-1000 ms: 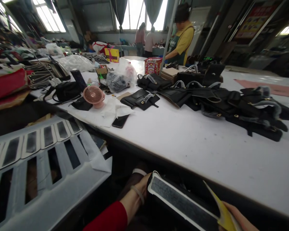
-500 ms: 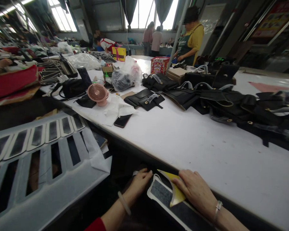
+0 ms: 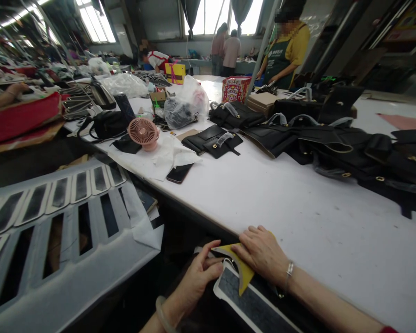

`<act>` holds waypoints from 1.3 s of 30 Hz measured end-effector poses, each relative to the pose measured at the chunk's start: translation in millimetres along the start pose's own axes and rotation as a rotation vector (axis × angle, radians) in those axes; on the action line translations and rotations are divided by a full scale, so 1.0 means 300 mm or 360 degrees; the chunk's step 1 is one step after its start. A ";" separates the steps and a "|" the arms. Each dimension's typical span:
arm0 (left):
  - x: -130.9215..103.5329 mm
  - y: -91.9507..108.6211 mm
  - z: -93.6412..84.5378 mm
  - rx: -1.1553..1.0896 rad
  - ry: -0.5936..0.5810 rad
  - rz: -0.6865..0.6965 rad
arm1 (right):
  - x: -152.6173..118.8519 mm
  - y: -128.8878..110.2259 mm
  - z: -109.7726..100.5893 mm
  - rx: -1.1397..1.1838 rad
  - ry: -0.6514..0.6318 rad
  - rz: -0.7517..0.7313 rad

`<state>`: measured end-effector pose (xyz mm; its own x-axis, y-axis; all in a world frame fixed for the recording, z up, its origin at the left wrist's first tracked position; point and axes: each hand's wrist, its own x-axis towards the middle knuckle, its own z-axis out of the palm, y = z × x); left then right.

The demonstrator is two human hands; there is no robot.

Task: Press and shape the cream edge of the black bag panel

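A curved yellow sheet with a pale edge [image 3: 247,274] stands bent over the end of a dark strip with a white border [image 3: 233,286]. My right hand [image 3: 261,253] is closed on the yellow sheet, thumb on its near face, beside the table's edge. My left hand [image 3: 198,274] is at the strip's rounded end, index finger stretched toward the sheet's left tip and thumb near the strip's corner. Its thumb and index finger are apart; the other fingers are partly hidden. Beneath the strip, everything is dark and hard to make out.
At left, a grey slotted sheet [image 3: 104,263] carries several white-edged dark strips [image 3: 60,192]. On the white table [image 3: 280,203] are a pink fan [image 3: 143,133], a phone [image 3: 179,173], and several black bags [image 3: 222,141]. A co-worker in an apron [image 3: 279,60] stands behind.
My left hand has come up and opened its thumb and index finger near the sheet's tip. My right hand and the yellow sheet have shifted slightly left, and more right forearm shows.
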<state>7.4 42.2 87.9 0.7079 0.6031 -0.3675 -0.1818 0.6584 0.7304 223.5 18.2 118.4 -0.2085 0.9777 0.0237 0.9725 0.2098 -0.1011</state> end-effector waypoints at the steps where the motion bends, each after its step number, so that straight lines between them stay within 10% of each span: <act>1: -0.003 -0.002 0.002 -0.0038 0.0038 -0.0002 | 0.020 -0.001 -0.005 0.0004 0.0005 -0.0042; 17: -0.016 -0.024 0.024 0.0005 0.0364 0.0156 | 0.163 -0.012 -0.015 0.0061 0.0047 -0.0501; 39: -0.051 0.014 0.015 0.1274 0.0438 0.0311 | 0.169 -0.017 -0.020 -0.0002 -0.0141 -0.0658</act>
<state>-1.2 33.7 99.3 0.5052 0.8278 -0.2440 0.3251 0.0794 0.9423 208.7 66.7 126.1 -0.5891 0.8077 -0.0238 0.8053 0.5844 -0.0999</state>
